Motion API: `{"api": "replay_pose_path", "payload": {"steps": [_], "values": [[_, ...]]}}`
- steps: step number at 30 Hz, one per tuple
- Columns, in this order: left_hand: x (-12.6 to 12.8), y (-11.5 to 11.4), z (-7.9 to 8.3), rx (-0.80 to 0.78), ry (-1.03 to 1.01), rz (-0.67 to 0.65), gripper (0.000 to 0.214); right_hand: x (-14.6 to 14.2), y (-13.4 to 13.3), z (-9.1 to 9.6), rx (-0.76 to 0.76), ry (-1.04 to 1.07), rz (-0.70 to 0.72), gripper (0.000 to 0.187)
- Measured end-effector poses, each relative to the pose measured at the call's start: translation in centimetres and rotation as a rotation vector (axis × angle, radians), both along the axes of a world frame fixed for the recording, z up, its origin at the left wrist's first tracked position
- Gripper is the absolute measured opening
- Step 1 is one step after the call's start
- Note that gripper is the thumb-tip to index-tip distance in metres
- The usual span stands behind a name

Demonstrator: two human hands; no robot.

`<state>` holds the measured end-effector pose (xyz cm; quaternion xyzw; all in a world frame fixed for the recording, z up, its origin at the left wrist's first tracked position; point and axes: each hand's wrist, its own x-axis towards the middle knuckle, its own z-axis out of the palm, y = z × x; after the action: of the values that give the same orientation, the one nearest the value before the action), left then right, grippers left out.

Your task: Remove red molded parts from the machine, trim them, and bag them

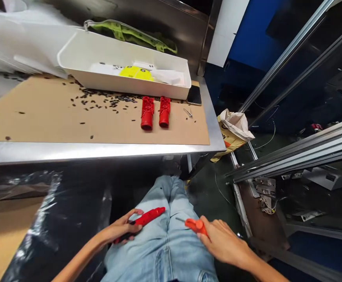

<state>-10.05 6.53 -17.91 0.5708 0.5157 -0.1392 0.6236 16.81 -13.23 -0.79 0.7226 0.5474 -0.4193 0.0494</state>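
Two finished-looking red ribbed plastic sleeves (155, 112) lie side by side on the brown cardboard sheet (41, 113) that covers the steel desk (100, 150), and we judge these to be the completed pieces, with a third one in hand. Behind them on the desk sits a long white plastic tray (79, 51) holding white and yellow slips; any printing on them is too small for us to read. A black phone (194, 95) lies at the tray's right end, and a crumpled printed paper bag (232, 131) sits on the floor beyond the desk edge, its lettering mostly hidden. Many small black trimmings (100, 102) are scattered over the cardboard, which suggests to us that cutting work is well under way. Over our jeans-clad lap, our left hand (120, 229) is closed around a long red plastic part (147, 217), and our right hand (223, 243) grips small orange-handled snips (196, 225) whose blade points toward that part, a little apart from it. A small metal tool (188, 113) lies near the sleeves.
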Motion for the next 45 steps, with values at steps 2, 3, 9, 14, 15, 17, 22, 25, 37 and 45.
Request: {"api": "replay_pose_path", "payload": {"steps": [2,3,9,14,15,17,22,25,37,45], "values": [[-0.1,-1.0,0.2,0.137,0.038,-0.101,0.04,-0.6,0.7,0.1,-0.011,0.006,0.033,0.036],[-0.2,-1.6,0.5,0.215,0.059,-0.148,0.043,-0.8,1.0,0.2,-0.018,0.023,0.058,0.035],[-0.1,-5.4,2.4,0.516,0.133,-0.338,0.062,-1.9,2.8,0.5,-0.036,0.011,0.08,0.038],[0.4,-7.0,2.9,0.549,0.122,-0.311,0.071,-2.1,3.3,0.1,-0.056,0.03,0.128,0.038],[0.5,-7.1,3.0,0.54,0.117,-0.286,0.07,-2.0,3.3,0.0,-0.051,0.009,0.118,0.039],[0.6,-6.9,3.2,0.494,0.078,-0.222,0.063,-1.9,3.2,-0.1,-0.041,0.018,0.134,0.037],[0.6,-3.9,3.0,0.097,-0.052,0.118,0.035,-2.1,2.9,0.3,-0.023,-0.019,0.131,0.037],[0.0,-1.9,2.2,-0.301,-0.059,0.449,0.019,-3.2,2.8,0.7,-0.012,0.004,0.178,0.034],[-2.1,-1.1,0.5,-1.062,-0.249,1.099,0.014,-5.9,4.6,0.1,-0.035,-0.101,0.234,0.036],[-1.3,-1.8,0.7,-1.094,-0.316,1.157,0.019,-7.4,4.0,-0.1,-0.017,-0.07,0.319,0.036]]}}
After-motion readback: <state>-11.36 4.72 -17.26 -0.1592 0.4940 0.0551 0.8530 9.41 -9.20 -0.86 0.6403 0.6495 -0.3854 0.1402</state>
